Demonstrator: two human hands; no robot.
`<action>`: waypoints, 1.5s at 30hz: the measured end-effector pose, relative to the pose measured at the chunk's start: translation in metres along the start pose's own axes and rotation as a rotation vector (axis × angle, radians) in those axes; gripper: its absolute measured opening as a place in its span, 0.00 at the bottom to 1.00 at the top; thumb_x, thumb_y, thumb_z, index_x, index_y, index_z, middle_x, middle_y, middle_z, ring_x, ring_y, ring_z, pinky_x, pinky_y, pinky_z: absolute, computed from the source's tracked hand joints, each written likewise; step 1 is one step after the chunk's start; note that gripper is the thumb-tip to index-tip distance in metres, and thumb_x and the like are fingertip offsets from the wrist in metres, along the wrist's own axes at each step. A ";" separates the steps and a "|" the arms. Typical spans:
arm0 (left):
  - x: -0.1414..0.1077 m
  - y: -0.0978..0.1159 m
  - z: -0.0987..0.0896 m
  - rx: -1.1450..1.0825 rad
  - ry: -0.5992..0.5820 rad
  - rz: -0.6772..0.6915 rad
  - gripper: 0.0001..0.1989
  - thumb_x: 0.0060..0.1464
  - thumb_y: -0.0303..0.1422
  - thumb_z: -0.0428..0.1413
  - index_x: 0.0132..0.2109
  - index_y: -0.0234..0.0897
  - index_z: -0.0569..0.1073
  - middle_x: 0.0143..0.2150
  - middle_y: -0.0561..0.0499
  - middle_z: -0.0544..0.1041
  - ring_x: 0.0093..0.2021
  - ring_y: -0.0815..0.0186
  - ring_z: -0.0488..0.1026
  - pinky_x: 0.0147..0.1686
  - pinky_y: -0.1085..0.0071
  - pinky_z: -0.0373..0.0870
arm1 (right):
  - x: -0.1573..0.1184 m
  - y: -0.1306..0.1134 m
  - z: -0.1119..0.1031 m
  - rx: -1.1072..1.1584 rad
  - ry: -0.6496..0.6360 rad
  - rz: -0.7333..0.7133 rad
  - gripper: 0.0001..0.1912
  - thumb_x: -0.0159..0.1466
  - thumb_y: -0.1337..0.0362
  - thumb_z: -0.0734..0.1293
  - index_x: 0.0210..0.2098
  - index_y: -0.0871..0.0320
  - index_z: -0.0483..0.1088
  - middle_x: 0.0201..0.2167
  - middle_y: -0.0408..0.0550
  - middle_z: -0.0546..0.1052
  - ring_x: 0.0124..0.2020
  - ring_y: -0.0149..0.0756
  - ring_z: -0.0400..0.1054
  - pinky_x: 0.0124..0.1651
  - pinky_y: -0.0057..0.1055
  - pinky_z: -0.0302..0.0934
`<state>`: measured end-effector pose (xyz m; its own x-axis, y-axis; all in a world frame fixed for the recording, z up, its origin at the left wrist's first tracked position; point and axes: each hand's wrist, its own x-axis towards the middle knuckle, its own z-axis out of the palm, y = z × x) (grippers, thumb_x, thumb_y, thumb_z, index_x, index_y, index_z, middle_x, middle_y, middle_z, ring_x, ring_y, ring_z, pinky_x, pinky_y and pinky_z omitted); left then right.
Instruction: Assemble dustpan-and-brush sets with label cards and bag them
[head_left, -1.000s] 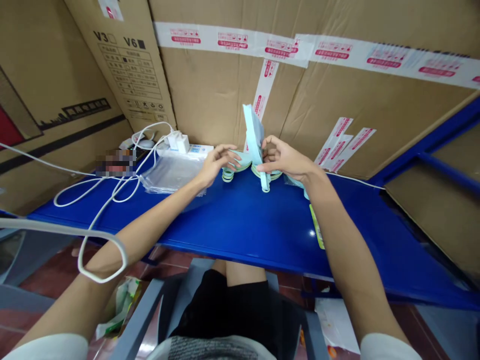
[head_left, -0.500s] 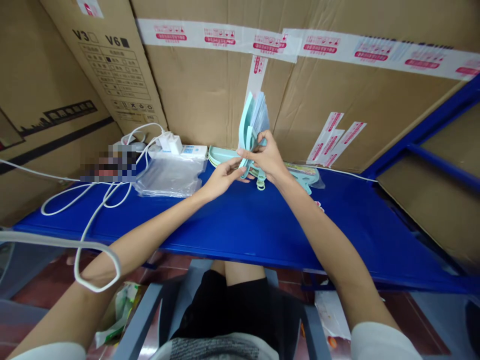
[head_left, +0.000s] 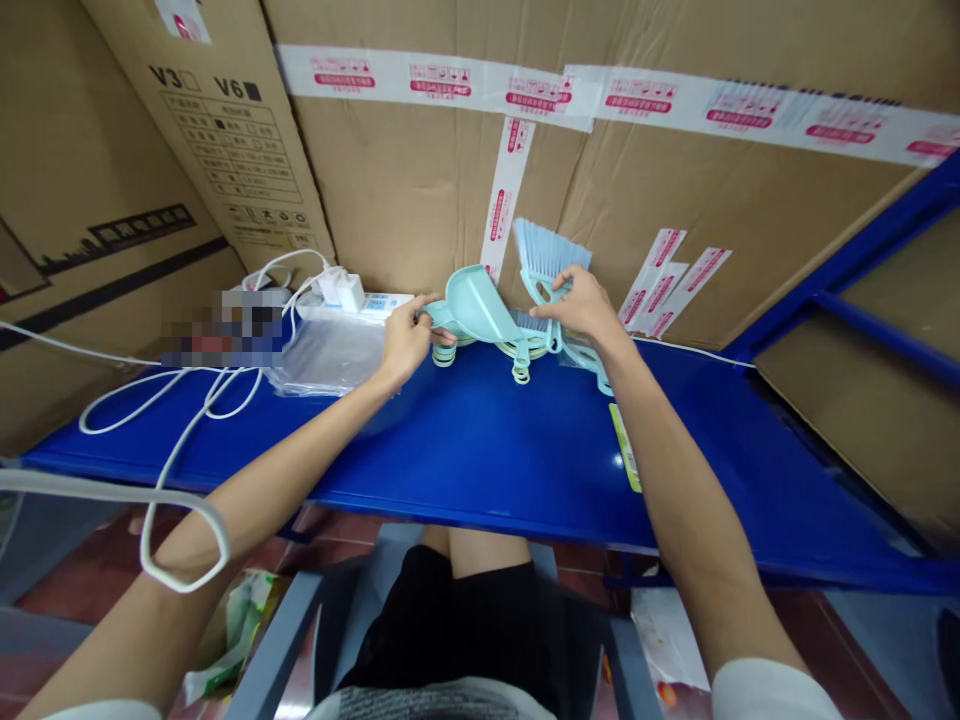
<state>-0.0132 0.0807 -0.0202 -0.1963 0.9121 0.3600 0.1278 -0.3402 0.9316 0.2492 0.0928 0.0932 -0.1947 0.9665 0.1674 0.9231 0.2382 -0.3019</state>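
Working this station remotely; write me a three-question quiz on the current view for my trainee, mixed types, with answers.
1. Open: What is the left hand holding?

2. True or false: The brush in the right hand has its bristles pointing up, away from the blue table.

3. Multiple choice: What lies on the table just in front of the white plugs?
a) a coffee mug
b) clear plastic bags
c) a pair of scissors

Key:
1. A pale aqua dustpan.
2. True.
3. b
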 end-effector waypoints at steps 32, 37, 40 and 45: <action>-0.017 0.017 0.002 0.550 -0.261 0.333 0.18 0.68 0.34 0.51 0.55 0.34 0.82 0.65 0.38 0.76 0.34 0.64 0.83 0.43 0.60 0.84 | -0.017 -0.033 0.058 -0.349 -0.196 0.034 0.33 0.64 0.65 0.74 0.67 0.60 0.66 0.66 0.72 0.67 0.53 0.55 0.78 0.52 0.40 0.69; -0.015 0.024 -0.008 0.924 -0.097 0.390 0.16 0.65 0.31 0.57 0.57 0.37 0.79 0.57 0.37 0.79 0.49 0.47 0.82 0.53 0.49 0.78 | -0.017 -0.033 0.060 -0.345 -0.225 0.034 0.40 0.64 0.57 0.75 0.70 0.61 0.62 0.69 0.75 0.62 0.55 0.57 0.78 0.56 0.45 0.69; -0.015 0.025 -0.012 1.017 -0.080 0.345 0.09 0.65 0.35 0.60 0.49 0.39 0.80 0.54 0.38 0.78 0.43 0.47 0.82 0.46 0.51 0.78 | -0.023 -0.035 0.062 -0.328 -0.278 0.055 0.51 0.58 0.54 0.81 0.73 0.59 0.56 0.71 0.78 0.56 0.54 0.60 0.78 0.56 0.46 0.69; -0.017 0.021 -0.010 0.962 -0.161 0.418 0.08 0.68 0.35 0.57 0.43 0.39 0.80 0.52 0.40 0.76 0.39 0.55 0.80 0.45 0.56 0.78 | -0.050 -0.033 0.070 -0.286 -0.118 0.028 0.41 0.64 0.67 0.75 0.70 0.58 0.55 0.70 0.75 0.56 0.49 0.56 0.81 0.50 0.43 0.71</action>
<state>-0.0171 0.0559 -0.0064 0.1636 0.8080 0.5661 0.8847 -0.3740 0.2782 0.2055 0.0429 0.0292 -0.1900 0.9806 0.0475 0.9812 0.1914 -0.0258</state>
